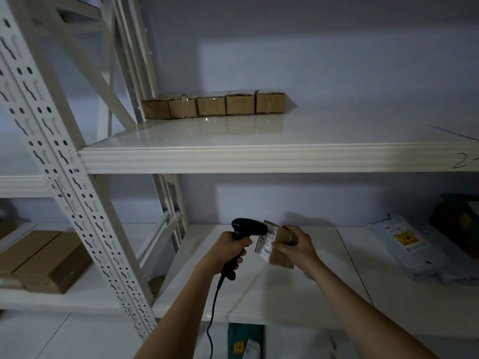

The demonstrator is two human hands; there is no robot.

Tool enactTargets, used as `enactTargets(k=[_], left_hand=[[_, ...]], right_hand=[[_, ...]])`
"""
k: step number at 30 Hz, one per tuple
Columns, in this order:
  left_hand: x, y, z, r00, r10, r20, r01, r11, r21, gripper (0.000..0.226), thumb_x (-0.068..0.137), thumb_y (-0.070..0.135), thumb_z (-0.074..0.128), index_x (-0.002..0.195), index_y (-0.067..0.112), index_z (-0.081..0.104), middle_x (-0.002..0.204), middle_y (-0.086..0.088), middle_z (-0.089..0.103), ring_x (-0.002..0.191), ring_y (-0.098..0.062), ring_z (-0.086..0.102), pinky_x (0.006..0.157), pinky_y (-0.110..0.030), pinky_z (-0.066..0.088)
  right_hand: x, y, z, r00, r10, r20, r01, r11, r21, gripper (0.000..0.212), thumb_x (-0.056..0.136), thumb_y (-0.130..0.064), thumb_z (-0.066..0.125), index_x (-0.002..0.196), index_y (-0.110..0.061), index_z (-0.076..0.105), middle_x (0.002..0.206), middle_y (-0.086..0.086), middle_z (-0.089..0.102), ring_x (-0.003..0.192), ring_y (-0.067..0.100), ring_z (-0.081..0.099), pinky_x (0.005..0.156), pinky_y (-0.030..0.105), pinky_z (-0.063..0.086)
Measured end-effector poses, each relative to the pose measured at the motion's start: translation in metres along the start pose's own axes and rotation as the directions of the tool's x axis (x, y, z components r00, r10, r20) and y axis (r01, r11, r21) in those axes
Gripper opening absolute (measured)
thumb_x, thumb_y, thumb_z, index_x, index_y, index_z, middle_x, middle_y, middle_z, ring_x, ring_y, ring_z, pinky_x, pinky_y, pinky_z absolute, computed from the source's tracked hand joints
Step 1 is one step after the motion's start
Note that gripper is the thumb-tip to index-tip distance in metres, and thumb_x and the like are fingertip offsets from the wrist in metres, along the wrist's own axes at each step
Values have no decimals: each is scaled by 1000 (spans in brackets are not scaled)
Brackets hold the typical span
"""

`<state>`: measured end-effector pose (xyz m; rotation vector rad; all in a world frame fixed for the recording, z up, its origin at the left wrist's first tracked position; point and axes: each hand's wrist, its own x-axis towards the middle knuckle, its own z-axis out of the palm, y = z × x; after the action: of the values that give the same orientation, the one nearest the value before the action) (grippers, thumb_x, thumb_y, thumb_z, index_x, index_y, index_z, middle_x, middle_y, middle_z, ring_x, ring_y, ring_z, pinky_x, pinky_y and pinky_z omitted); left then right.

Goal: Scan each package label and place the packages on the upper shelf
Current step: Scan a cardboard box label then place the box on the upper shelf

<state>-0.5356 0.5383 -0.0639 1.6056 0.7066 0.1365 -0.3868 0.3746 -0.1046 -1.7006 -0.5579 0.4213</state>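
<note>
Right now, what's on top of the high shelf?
Five small brown boxes sit in a row at the back left of the upper shelf. Anything behind them is hidden.

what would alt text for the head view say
A person's left hand aims a black corded barcode scanner at the label of a small cardboard package held in the right hand. Five similar boxes line the upper shelf.

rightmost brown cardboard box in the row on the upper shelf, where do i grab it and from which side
Take the rightmost brown cardboard box from the front and right: thumb on its bare front face, fingers over the top, or pinch front and right side. Its left side sits against the neighbouring box, while the glossy white upper shelf lies open to its right, so a hand fits there.
</note>
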Motion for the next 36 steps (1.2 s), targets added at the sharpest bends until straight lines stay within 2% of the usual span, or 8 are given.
enactTargets(k=[11,16,26,36], left_hand=[[5,-2,-7,1000,9,1,-9,998,61,13,80,24,65,84,12,63,55,0,52,46,-16,44,45,-26,38],[8,-2,-9,1000,11,5,-12,997,78,16,78,28,67,79,13,61,56,-2,53,45,-16,44,45,-25,39],[9,-4,-12,1000,6,9,-6,997,71,16,78,26,67,88,13,65,56,-1,53,45,-16,45,45,-26,40],[8,-2,-14,1000,-3,23,1,997,74,15,77,24,66,85,12,63,56,-1,52,46,-16,44,47,-26,39]], right_hand=[[4,2,0,999,33,15,-33,999,14,43,73,-19,85,103,-42,63,114,-1,68,100,14,68,72,25,57],[5,3,1,999,33,9,-33,999,7,47,74,-17,83,115,-32,66,115,1,68,101,16,69,76,27,57],[3,3,3,999,49,22,-50,998,31,42,77,-16,83,111,-33,65,112,-1,71,101,17,69,88,39,60],[0,-1,4,999,54,8,-54,998,30,42,79,-13,81,114,-29,64,113,2,70,102,19,69,91,42,59]])
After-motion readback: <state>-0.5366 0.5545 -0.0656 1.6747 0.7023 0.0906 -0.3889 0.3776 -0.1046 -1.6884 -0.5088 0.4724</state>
